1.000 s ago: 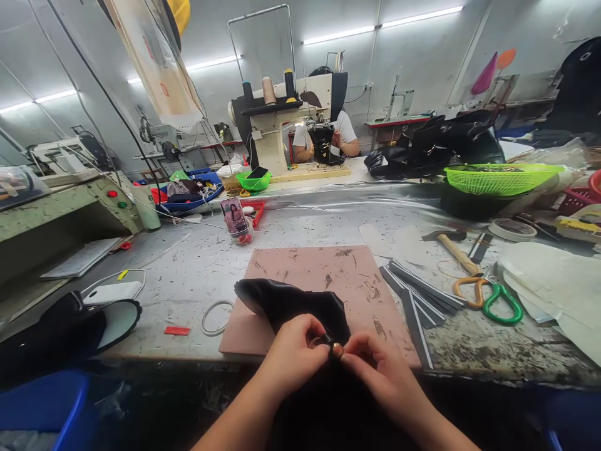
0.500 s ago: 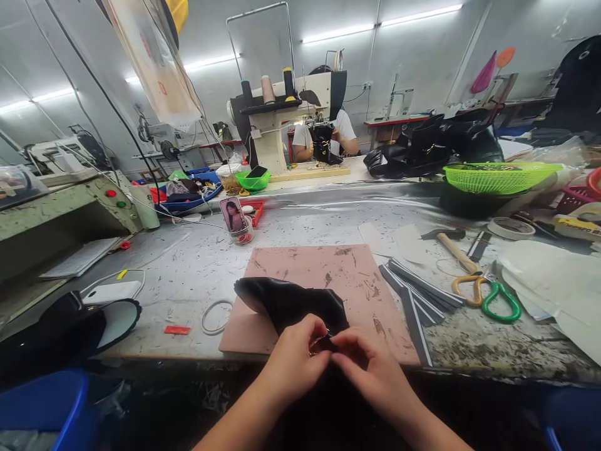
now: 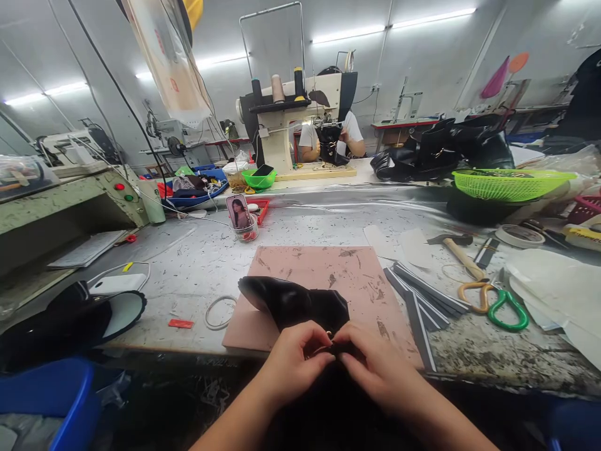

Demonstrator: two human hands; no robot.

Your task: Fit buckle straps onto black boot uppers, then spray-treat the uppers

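Observation:
A black leather piece (image 3: 293, 302) lies over the near edge of a pink cutting board (image 3: 328, 275) and hangs down toward me. My left hand (image 3: 293, 363) and my right hand (image 3: 378, 369) meet at its near edge, fingers pinched together on the leather around a small metal ring or fitting (image 3: 328, 335) that I can barely make out. Both hands sit just off the table's front edge.
Black strips (image 3: 417, 294), scissors with orange and green handles (image 3: 493, 300) and a hammer (image 3: 453, 247) lie right of the board. A white ring (image 3: 216, 311) lies to its left. A green basket (image 3: 511, 181) and a sewing machine (image 3: 291, 119) with a seated person stand further back.
The view shifted slightly. My fingers moved closer together on the leather's edge, and the small round fitting seen between them a second ago is now mostly covered.

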